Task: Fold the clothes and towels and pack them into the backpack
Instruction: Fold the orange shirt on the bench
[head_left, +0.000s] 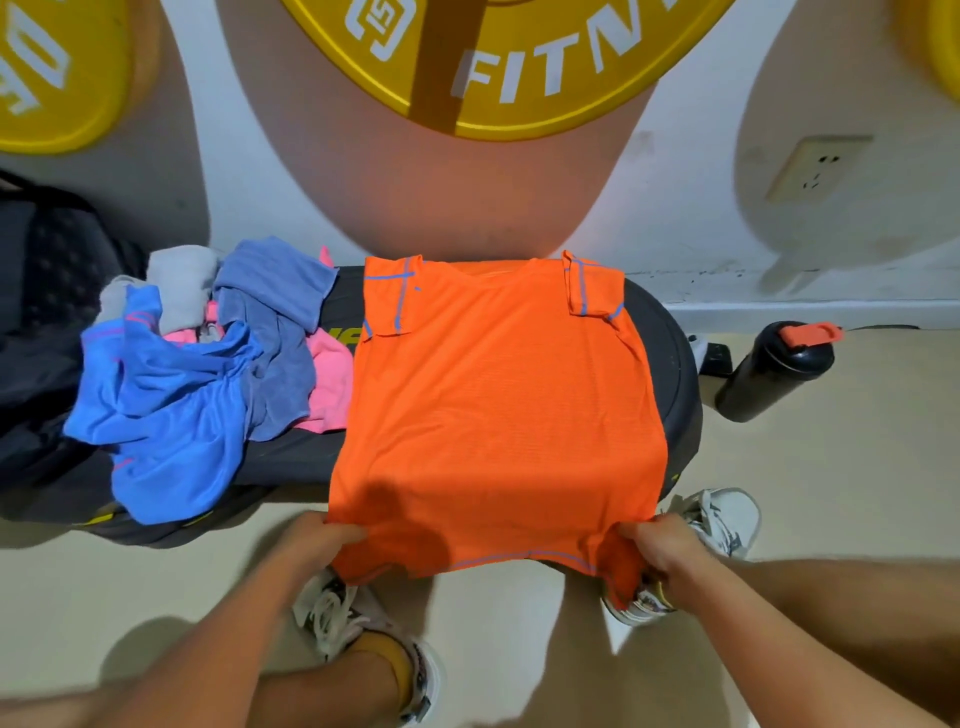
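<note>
- Head view: the fingers (347, 533) of the left hand (322, 540) are curled tight on the left corner of the hem of the orange shirt (498, 405). The right hand (657, 545) is closed round the right corner in the same way, and no finger is seen spread.
- The hem is held just off the near edge of the black bench (672, 374), above the shoes. The rest of the shirt is laid flat on the bench, collar toward the wall.
- The left sleeve (389, 301) and right sleeve (592, 286) are turned inward onto the body. A hem-to-collar fold is judged to be the step in hand.
- The fabric is thin and bright, edged with bluish stitching, and largely smooth.
- Just beside the shirt a heap is left crumpled: blue shorts (171, 415), a blue-grey towel (280, 322), a pink garment (330, 384) and a grey piece (182, 291). None is folded.
- The backpack (47, 291) is set at the far left against the heap. Whether it is open cannot be told, and nothing is seen packed, so the task is judged to be at an early stage.
</note>
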